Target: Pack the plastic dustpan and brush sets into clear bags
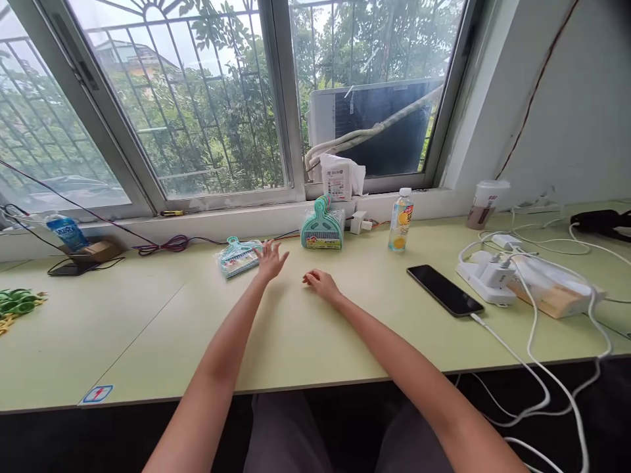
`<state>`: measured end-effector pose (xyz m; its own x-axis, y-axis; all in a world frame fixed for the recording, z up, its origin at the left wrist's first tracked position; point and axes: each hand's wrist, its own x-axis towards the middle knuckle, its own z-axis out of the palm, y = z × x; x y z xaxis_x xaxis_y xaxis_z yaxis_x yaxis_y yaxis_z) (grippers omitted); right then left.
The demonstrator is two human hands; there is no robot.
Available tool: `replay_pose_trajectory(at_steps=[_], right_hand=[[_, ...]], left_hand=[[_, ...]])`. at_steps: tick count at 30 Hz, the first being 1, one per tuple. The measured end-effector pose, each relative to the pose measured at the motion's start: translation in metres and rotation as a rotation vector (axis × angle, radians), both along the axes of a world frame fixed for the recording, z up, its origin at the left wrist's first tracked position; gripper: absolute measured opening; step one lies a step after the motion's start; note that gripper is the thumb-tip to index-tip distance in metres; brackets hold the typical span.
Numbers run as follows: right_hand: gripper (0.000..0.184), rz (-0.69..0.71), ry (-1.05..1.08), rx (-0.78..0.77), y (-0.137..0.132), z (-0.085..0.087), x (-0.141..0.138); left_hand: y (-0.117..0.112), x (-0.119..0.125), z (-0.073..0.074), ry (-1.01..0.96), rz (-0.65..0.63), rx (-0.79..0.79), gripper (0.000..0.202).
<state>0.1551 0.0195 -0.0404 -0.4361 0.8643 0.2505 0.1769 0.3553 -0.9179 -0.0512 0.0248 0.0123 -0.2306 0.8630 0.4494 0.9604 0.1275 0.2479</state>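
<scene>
My left hand hovers with fingers spread, holding nothing, at the right end of a plastic-wrapped mini dustpan and brush pack lying flat. That pack is pale turquoise with a printed label, and my fingers overlap its right edge; whether they touch it I cannot tell. Low over the table, my right hand has its fingers curled together, with no object showing in them. Beyond both hands, several green mini dustpan and brush sets stand upright in a row against the window ledge, handles up.
To the right are a juice bottle, a phone on a white cable, a power strip, a tissue pack and a cup. On the left lie coiled wires, a blue pack and green items.
</scene>
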Motion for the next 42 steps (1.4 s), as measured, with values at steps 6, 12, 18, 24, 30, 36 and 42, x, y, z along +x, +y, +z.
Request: replay_pose_trajectory(at_steps=[6, 12, 18, 24, 30, 36, 42], right_hand=[[0.035, -0.443, -0.005, -0.021, 0.047, -0.002, 0.026], [0.043, -0.687, -0.092, -0.012, 0.100, 0.008, 0.042], [0.045, -0.785, -0.166, 0.011, 0.123, 0.012, 0.018], [0.020, -0.770, -0.279, 0.043, 0.124, 0.007, 0.017], [0.023, -0.691, -0.270, 0.072, 0.097, 0.011, 0.016], [0.022, -0.560, -0.221, 0.089, 0.062, 0.004, 0.040], [0.021, -0.468, -0.193, 0.106, 0.049, 0.006, 0.059]], left_hand=[[0.030, 0.066, -0.010, -0.240, -0.130, -0.173, 0.053], [0.007, 0.068, -0.043, -0.416, -0.204, -0.143, 0.048], [0.003, 0.056, -0.046, -0.496, -0.194, -0.064, 0.045], [0.002, 0.059, -0.050, -0.643, -0.217, 0.007, 0.039], [-0.004, 0.045, -0.034, -0.817, -0.205, 0.155, 0.038], [-0.015, 0.037, -0.030, -1.147, -0.268, 0.202, 0.051], [-0.036, 0.061, -0.040, -1.408, -0.303, 0.133, 0.047]])
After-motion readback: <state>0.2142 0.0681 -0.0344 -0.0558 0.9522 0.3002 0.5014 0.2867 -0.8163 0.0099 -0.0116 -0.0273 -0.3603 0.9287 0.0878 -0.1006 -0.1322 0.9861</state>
